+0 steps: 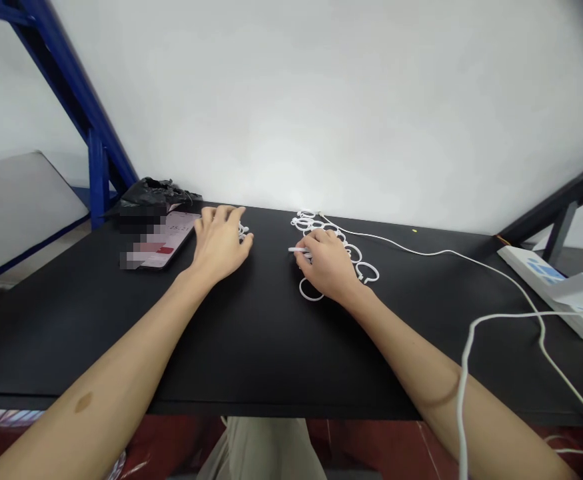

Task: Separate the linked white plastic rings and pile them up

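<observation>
My left hand [220, 244] lies flat on the black table [251, 347] with its fingers stretched out, covering a small bundle of white cable [244, 231] beside a phone [168, 241]. My right hand [327, 262] is curled over a pile of white cable coils [338, 243] and pinches a white cable end that pokes out to the left of its fingers. More loops show under and around this hand.
A long white cable [446, 253] runs from the coils to the right and down over the table edge. A white power strip [561, 287] lies at the far right. A black crumpled bag [156, 192] sits at the back left, by a blue metal frame [91, 140].
</observation>
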`<state>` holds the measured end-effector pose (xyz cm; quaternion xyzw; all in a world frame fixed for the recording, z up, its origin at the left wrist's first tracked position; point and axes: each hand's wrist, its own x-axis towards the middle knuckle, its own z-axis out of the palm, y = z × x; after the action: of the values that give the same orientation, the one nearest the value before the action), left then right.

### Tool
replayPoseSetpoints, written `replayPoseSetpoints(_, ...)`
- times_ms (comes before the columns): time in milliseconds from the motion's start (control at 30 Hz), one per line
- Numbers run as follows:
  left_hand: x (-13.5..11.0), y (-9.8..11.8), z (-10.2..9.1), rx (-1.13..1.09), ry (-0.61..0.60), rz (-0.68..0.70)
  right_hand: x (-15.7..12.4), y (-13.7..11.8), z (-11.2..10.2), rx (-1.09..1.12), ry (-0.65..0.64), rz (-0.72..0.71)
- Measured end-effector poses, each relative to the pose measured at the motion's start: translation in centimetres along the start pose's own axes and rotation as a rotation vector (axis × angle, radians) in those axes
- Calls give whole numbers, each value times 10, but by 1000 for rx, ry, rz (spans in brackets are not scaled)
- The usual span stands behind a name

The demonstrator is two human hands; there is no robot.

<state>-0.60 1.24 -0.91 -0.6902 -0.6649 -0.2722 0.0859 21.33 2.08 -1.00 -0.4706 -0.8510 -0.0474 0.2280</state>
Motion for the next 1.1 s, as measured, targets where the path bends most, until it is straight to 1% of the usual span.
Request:
replayPoseSetpoints(67,-2,6,-1,-99,-24,155,0,-1,0,24,35,-29)
replayPoseSetpoints(133,-4,14,0,-228,-85,335,-1,-3,1,72,56,-53)
replayPoseSetpoints(167,-5,17,0,-288,-122,404,-1,-4,1,103,56,-60)
replayPoseSetpoints(233,-6,21,1,-362,-188,464,-2,-5,2,160,42,-69)
replayPoseSetpoints(300,-7,23,3,-386,-236,450,-2,-6,4,197,20,-67)
replayPoseSetpoints(433,-8,24,5,-415,-294,382,-2,-6,7,241,2,-60)
replayPoseSetpoints(533,-8,24,5,-450,-320,347,-2,-6,8,268,5,-79)
replayPoseSetpoints(700,-7,24,2,-458,-345,346,-2,-3,11,268,10,-85)
replayPoseSetpoints(767,-6,25,1,-481,-352,282,-1,-2,11,249,35,-57)
replayPoseSetpoints(867,-6,28,-1,-585,-403,128,0,-2,10,212,73,-4)
replayPoseSetpoints(933,-5,29,-2,-636,-424,52,0,-2,10,195,86,25)
replayPoseSetpoints(1000,-5,28,-3,-649,-409,13,0,-2,10,193,93,40)
replayPoseSetpoints(1100,-4,24,-2,-664,-372,-3,-1,-1,11,210,88,44)
